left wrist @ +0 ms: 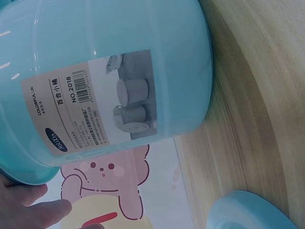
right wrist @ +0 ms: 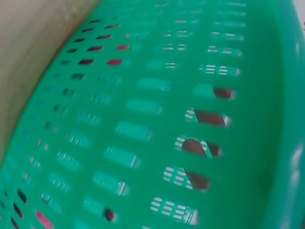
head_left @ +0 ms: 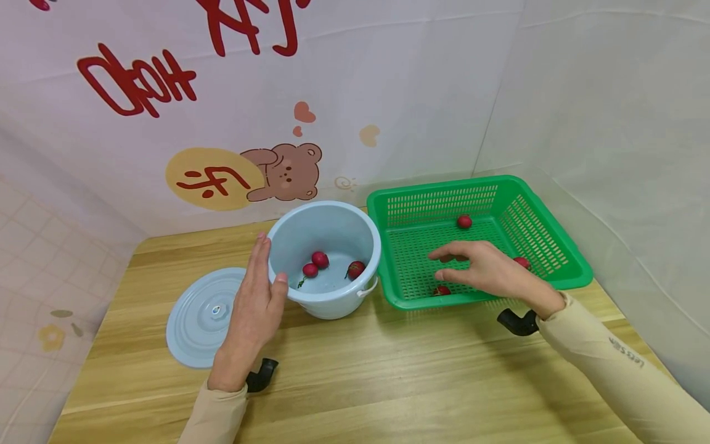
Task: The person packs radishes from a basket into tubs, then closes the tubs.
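Your right hand [head_left: 487,269]: empty, thumb and fingers parted, over the green basket [head_left: 580,276]. Nearest radish [head_left: 442,290]: below that thumb's tip, by the near wall; long axis unclear. Your left hand [head_left: 254,308]: empty, fingers extended, beside the bucket [head_left: 327,306].

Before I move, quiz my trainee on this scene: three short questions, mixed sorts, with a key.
1. How many radishes show inside the light-blue bucket?
2. True or false: the round lid lies on the wooden table, off the bucket.
3. Which hand reaches over the green slotted basket?

Key: 1. Three. 2. True. 3. The right hand.
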Action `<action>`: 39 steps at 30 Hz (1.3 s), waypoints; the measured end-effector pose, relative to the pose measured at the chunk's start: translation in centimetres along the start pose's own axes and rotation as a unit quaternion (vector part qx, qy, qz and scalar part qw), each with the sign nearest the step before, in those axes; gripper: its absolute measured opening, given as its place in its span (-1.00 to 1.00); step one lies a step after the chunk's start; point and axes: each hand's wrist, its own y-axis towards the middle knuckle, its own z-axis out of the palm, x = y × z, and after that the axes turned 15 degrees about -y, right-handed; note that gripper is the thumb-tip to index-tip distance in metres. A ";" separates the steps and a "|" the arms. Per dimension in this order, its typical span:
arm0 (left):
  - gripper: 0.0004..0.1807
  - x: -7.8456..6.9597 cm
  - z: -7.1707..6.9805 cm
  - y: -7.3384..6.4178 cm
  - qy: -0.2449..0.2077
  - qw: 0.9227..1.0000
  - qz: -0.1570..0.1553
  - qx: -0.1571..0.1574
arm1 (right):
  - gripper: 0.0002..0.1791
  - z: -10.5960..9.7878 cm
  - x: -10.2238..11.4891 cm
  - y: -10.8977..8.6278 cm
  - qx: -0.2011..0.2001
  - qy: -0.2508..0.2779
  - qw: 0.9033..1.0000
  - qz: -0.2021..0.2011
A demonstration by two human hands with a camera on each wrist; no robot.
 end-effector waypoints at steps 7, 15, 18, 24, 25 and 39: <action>-0.28 0.1 0.0 0.0 -0.001 1.000 0.001 0.001 | -0.55 0.1 -0.8 0.3 0.029 0.006 1.000 0.002; -0.28 0.0 0.0 -0.1 -0.002 1.000 -0.004 0.003 | -0.49 0.3 -1.8 0.8 0.081 0.021 0.996 -0.002; -0.28 0.0 0.0 -0.1 -0.001 1.000 -0.007 0.004 | -0.48 0.4 -2.1 0.9 0.102 0.031 0.994 -0.001; -0.28 0.0 0.0 -0.1 0.001 1.000 -0.009 0.003 | -0.49 0.6 -2.6 1.1 0.140 0.063 0.988 0.006; -0.28 0.0 0.0 -0.1 0.000 1.000 -0.008 0.003 | -0.49 0.6 -2.7 1.1 0.146 0.068 0.987 0.007; -0.28 0.0 0.0 0.0 0.000 1.000 -0.002 0.003 | -0.43 1.2 -3.2 1.8 0.221 0.075 0.972 -0.025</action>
